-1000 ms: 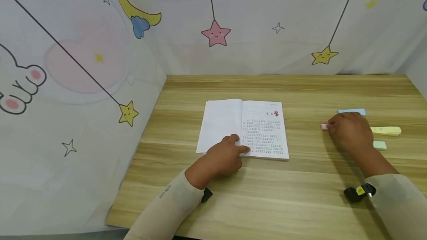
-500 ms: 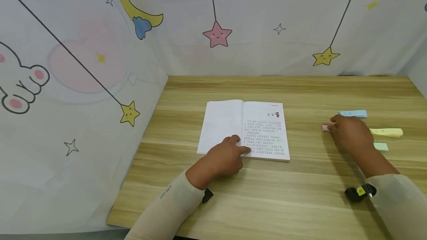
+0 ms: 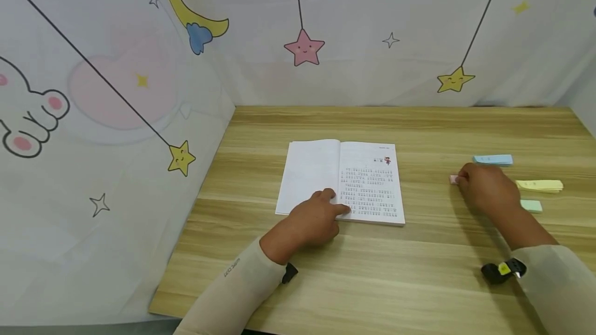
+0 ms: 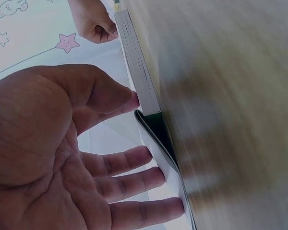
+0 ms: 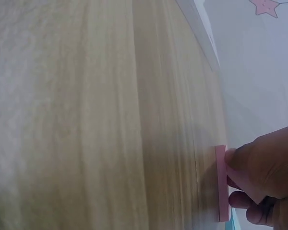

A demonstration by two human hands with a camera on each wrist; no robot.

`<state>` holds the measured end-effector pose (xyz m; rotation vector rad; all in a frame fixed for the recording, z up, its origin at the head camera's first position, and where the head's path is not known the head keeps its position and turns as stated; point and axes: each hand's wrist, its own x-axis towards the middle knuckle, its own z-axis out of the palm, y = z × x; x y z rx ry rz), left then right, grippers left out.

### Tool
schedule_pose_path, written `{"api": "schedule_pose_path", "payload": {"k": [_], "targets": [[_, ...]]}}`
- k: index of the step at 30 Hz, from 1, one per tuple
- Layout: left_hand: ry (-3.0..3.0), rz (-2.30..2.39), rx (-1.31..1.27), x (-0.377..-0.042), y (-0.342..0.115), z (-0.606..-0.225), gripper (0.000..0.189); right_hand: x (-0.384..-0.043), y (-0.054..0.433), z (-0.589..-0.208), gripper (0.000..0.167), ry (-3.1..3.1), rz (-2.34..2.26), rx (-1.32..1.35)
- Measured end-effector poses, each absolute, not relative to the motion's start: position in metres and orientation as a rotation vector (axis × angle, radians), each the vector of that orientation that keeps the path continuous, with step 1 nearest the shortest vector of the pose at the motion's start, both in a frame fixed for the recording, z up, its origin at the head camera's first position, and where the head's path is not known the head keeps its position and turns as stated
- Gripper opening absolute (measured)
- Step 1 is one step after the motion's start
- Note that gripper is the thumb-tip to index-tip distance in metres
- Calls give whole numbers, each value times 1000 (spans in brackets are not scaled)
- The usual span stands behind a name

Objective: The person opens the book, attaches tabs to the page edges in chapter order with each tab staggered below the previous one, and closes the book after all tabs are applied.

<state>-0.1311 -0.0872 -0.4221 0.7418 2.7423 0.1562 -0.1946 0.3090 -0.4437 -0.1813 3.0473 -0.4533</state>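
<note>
An open book (image 3: 307,169) with printed text on its right page lies on the wooden table. My left hand (image 3: 314,218) rests on its lower part with fingers spread, the index on the text; in the left wrist view the fingers (image 4: 134,160) are straight against the page. Farther right, my right hand (image 3: 489,187) is over a pad of pink sticky notes (image 3: 453,180). The right wrist view shows the pink pad (image 5: 222,187) flat on the table, while my thumb and fingers pinch its lifted top sheet (image 5: 247,184). The hand hides most of the pad from above.
Around the right hand lie a blue sticky-note pad (image 3: 492,160), a yellow pad (image 3: 542,185) with fanned sheets and a green pad (image 3: 532,206). A patterned cloth (image 3: 354,76) hangs behind the table and along its left side.
The right index finger lifted up half a second ago and has now come down to the thumb at the pink pad. The left hand stays on the book.
</note>
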Motion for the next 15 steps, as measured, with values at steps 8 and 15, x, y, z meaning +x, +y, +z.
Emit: {"api": "schedule_pose_path", "payload": {"k": [8, 15], "targets": [[2752, 159, 747, -131, -88, -420, 47, -193, 302, -428, 32, 2922, -416, -204], [2744, 175, 748, -130, -89, -420, 47, -196, 290, -422, 31, 2931, -589, -219]]}}
